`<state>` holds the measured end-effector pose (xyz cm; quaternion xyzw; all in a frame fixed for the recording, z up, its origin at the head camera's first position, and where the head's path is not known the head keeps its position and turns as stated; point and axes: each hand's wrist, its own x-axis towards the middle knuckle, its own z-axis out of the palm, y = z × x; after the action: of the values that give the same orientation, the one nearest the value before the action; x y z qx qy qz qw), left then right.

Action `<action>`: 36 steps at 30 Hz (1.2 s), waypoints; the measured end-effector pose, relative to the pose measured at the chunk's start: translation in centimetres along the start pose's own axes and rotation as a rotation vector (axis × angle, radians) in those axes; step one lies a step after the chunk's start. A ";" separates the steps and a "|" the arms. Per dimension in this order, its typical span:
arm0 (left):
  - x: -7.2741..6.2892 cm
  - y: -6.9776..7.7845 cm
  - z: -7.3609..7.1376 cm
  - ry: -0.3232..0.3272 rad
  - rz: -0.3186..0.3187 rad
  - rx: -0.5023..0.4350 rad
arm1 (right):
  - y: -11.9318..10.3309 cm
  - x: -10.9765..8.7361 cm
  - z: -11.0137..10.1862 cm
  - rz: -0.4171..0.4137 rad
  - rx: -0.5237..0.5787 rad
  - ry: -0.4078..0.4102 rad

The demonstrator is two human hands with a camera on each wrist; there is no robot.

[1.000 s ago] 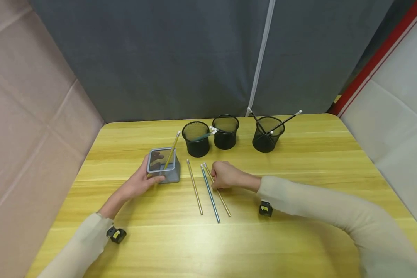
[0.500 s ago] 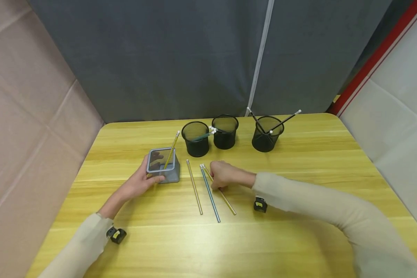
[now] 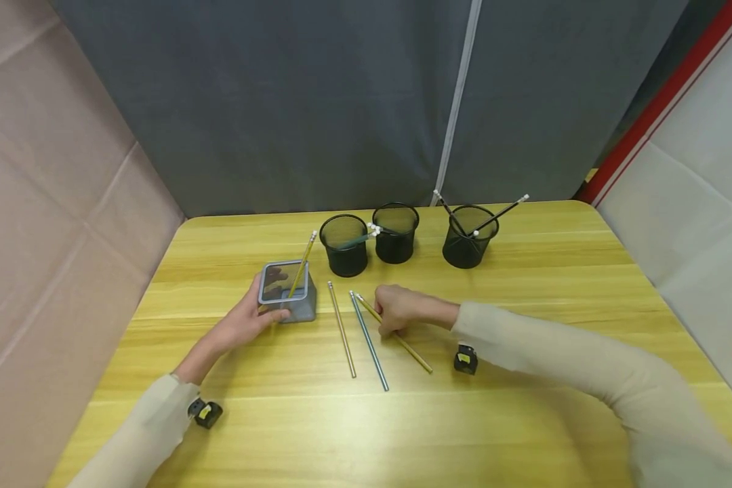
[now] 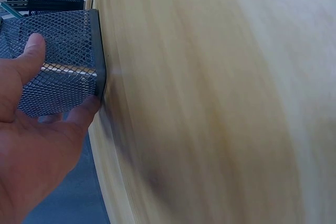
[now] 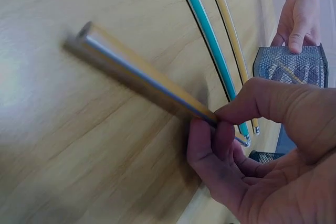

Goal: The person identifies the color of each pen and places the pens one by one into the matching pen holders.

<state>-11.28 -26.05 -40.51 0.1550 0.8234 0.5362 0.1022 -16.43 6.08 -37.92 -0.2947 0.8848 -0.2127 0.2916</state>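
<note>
My left hand [image 3: 244, 322] grips a square grey mesh pencil cup [image 3: 299, 308] from its left side, thumb along the front and fingers behind. One yellow pencil [image 3: 303, 263] leans inside that cup. My right hand [image 3: 398, 310] pinches a gold pencil [image 5: 152, 82] between thumb and fingertips, its unsharpened end raised toward the camera in the right wrist view. A blue-green pencil [image 3: 371, 346] lies on the table just left of it, its eraser end close to the held pencil's. Farther left lies another gold pencil [image 3: 343, 332], beside the square cup.
Two round black mesh cups [image 3: 348, 261] [image 3: 395, 249] stand behind the loose pencils, with dark and green pencils in them. To their right, a third black cup [image 3: 463, 252] holds several black pencils. A grey curtain [image 3: 280, 102] hangs behind the wooden table [image 3: 268, 420].
The gold pencil in my right hand has swung its near end to the right, away from the blue-green one. My left hand and the square cup have stayed put.
</note>
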 end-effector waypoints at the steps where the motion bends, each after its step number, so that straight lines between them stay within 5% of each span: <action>1: 0.0 0.0 0.0 0.000 0.001 0.000 | 0.2 -0.1 -0.1 -0.010 0.001 -0.006; 24: 0.0 0.0 -0.1 0.003 0.022 0.007 | 2.5 -2.7 -2.1 -0.070 0.109 0.001; 36: 0.0 0.0 0.0 0.004 0.018 0.008 | 2.4 -2.7 -1.7 -0.212 0.257 -0.034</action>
<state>-11.31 -26.03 -40.53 0.1617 0.8243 0.5342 0.0951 -16.73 9.92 -36.97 -0.3502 0.8092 -0.3487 0.3178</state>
